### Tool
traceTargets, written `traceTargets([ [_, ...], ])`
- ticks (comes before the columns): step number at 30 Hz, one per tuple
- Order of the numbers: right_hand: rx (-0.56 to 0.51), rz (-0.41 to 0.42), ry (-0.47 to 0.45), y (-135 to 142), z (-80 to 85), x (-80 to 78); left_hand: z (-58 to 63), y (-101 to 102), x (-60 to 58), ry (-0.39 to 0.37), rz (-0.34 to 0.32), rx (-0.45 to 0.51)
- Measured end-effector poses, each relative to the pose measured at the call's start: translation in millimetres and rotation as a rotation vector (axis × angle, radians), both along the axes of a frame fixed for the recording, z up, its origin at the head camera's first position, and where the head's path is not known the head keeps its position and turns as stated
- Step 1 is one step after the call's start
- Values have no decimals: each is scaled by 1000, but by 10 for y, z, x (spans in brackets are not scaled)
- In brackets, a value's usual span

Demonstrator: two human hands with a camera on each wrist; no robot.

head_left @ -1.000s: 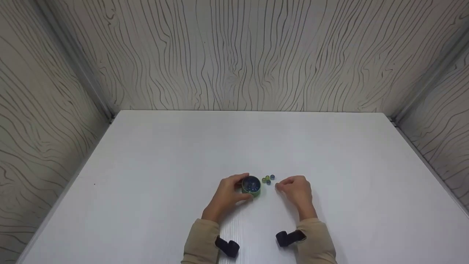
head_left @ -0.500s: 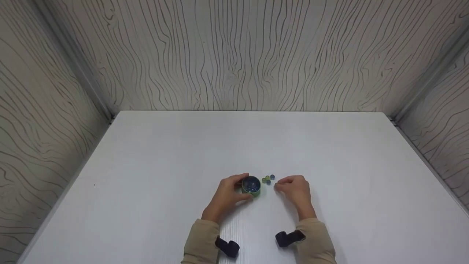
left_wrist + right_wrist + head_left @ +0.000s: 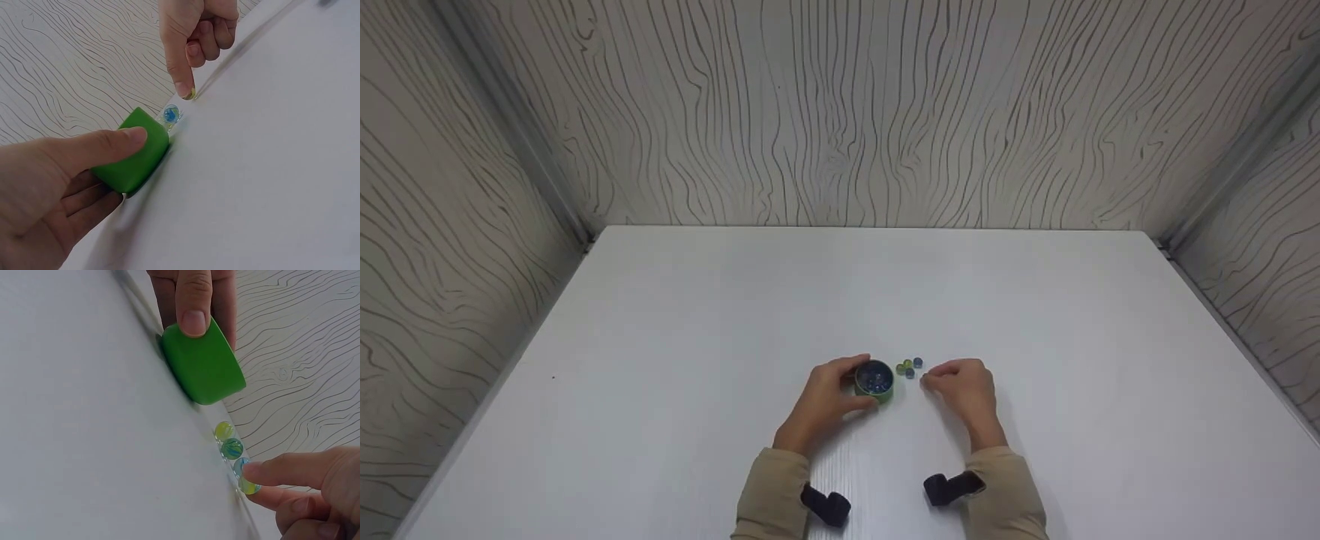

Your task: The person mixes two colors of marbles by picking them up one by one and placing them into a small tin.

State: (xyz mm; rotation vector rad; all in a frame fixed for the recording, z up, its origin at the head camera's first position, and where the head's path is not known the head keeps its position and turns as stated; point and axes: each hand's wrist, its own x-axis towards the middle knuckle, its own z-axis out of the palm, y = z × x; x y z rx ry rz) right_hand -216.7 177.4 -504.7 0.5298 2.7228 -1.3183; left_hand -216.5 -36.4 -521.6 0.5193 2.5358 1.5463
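Observation:
My left hand [image 3: 829,394] grips a small green bowl [image 3: 132,154] from its left side, thumb on the near wall. The bowl stands upright on the table, with dark, shiny contents that I cannot make out clearly in the head view. To its right, my right hand [image 3: 967,390] pinches a yellow-green glass marble [image 3: 248,486] between thumb and index finger, low at the tabletop. Between bowl and right hand lies a loose cluster of several marbles, among them a blue one [image 3: 917,362] and a green one [image 3: 900,369].
The white table [image 3: 697,300] extends widely around both hands. Wood-grain patterned panels [image 3: 832,112] rise behind it and at both sides. Black camera mounts [image 3: 829,506] sit on both beige sleeves [image 3: 772,491].
My right hand has shifted very slightly left, towards the marbles. The left hand, the bowl and the loose marbles have not visibly moved.

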Motion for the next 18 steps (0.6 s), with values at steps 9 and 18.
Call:
traceTargets([
  [9,-14,12,0,-8,43,0,-9,-2,-7,7,0,3],
  [18,-36,-2,-21,-25,49,-6,-14,2,-13,-8,3,2],
])
